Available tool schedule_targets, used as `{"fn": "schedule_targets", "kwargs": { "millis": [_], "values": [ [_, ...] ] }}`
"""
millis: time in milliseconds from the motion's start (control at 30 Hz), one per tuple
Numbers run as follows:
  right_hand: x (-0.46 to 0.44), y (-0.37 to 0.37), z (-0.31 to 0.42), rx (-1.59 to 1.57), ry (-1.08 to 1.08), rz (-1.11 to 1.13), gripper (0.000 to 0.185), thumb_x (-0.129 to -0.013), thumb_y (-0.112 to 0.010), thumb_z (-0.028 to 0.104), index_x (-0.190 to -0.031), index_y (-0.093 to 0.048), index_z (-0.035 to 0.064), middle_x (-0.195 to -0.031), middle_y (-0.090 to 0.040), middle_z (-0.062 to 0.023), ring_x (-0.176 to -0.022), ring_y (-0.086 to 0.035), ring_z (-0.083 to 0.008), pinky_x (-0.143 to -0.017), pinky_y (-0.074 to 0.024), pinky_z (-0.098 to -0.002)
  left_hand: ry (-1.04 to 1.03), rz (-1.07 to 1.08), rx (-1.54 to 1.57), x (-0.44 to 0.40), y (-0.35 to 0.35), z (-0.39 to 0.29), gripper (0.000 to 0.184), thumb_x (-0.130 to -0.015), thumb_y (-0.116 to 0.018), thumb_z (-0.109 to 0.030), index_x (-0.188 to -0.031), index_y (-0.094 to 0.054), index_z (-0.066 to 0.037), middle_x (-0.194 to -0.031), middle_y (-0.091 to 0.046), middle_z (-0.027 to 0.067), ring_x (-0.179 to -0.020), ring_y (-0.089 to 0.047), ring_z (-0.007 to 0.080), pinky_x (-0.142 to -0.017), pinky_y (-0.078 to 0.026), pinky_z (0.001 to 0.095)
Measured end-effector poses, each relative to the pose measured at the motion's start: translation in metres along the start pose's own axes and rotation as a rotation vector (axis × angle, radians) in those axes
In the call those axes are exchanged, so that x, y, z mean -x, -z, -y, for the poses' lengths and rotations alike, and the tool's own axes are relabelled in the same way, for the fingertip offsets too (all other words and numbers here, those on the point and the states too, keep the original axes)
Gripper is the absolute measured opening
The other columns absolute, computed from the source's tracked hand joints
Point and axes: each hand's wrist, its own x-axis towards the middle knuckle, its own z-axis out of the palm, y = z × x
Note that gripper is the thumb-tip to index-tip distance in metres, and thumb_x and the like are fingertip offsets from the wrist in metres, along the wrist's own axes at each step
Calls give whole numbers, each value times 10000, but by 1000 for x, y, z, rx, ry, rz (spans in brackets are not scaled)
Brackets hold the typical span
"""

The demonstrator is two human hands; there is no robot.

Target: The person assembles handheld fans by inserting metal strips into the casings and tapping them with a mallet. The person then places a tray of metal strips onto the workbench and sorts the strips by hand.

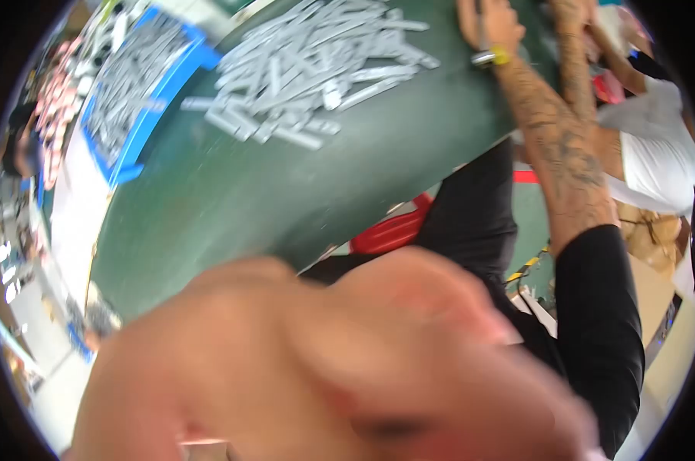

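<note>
My left hand (498, 29) rests at the top right on the green table (232, 200), with a watch (483, 58) and a yellow band at the wrist. Its fingers look stretched out, though the frame cuts off their tips; I see nothing held. Beyond it, at the top edge, my right hand (582, 11) shows only in part, its fingers out of sight. A large blurred hand (309, 361), seemingly another person's, fills the bottom right in front of the camera. Left of my hands lies a loose pile of grey strip-shaped pieces (309, 69).
A blue tray (144, 142) holds many similar grey pieces at the upper left. Pinkish pieces (59, 107) lie beyond it. A red seat (393, 230) shows below the table edge. At the right is a person in white clothing (658, 154) near brown bags (651, 234).
</note>
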Motion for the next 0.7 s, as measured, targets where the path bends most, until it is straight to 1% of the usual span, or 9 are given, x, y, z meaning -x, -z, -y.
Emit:
{"fn": "schedule_targets", "kwargs": {
  "millis": [133,167,233,333,367,433,533,600,700],
  "values": [
    [-2,10,-1,-17,-18,22,499,-1027,-605,438,-1442,-573,164,-1270,-652,-219,-1183,-610,-416,-1006,-456,-575,-90,-23,-250,-6,9,-15,36,-976,-691,-233,-976,-677,-199,-978,-741,-40,-1144,-663,247,-1039,-328,557],
    [-6,-13,-19,13,-26,24,495,-1010,-569,580,-1430,-577,318,-1264,-672,-135,-1233,-614,-375,-1016,-445,-602,-109,-28,-307,-6,9,-18,33,-974,-691,-235,-973,-679,-205,-980,-744,-42,-1151,-663,252,-1047,-321,567],
    [-6,-22,-24,-35,-48,25,518,-1005,-564,590,-1442,-571,313,-1276,-666,-134,-1257,-597,-373,-1053,-402,-592,-147,-37,-363,-4,11,-22,26,-969,-693,-240,-967,-683,-216,-983,-749,-47,-1166,-663,261,-1064,-308,587],
    [-5,-15,-21,-41,-69,65,524,-1011,-551,587,-1458,-563,312,-1307,-655,-153,-1283,-578,-383,-1083,-365,-592,-325,75,-422,15,-1,-22,144,-966,-659,-342,-896,-630,-220,-871,-663,-59,-1069,-670,288,-898,-441,539],
    [-5,-13,-19,-36,-64,69,524,-1012,-550,585,-1460,-561,313,-1315,-654,-159,-1283,-579,-386,-1082,-369,-594,-98,-493,-595,41,-37,-17,122,-966,-646,-301,-908,-623,-196,-877,-649,-58,-1037,-662,260,-892,-457,511],
    [-7,-16,-20,-36,-65,63,525,-1016,-545,576,-1460,-567,298,-1319,-656,-171,-1284,-581,-394,-1062,-388,-609,137,-1097,-725,50,-62,-14,101,-966,-632,-260,-921,-616,-172,-884,-635,-56,-1005,-654,232,-886,-473,483],
    [-7,-13,-17,-45,-45,69,501,-1020,-554,555,-1442,-584,287,-1302,-663,-174,-1239,-608,-392,-1023,-416,-632,-220,-924,-599,28,-72,4,88,-982,-649,-202,-895,-664,-204,-972,-721,-51,-1068,-656,182,-1039,-336,574],
    [-7,-11,-19,-8,-35,72,489,-1019,-562,545,-1437,-577,292,-1300,-654,-171,-1238,-608,-392,-1014,-422,-639,-451,-715,-503,2,-65,11,136,-992,-659,-164,-878,-696,-226,-1030,-778,-48,-1110,-657,149,-1141,-245,635],
    [-7,-10,-17,-20,-65,90,505,-1030,-545,550,-1473,-547,307,-1314,-626,-152,-1265,-582,-370,-1044,-394,-618,-336,-305,-486,0,-35,-34,243,-979,-684,-142,-757,-700,-241,-1041,-804,-67,-1078,-651,92,-1193,-148,672]
  ]
}}
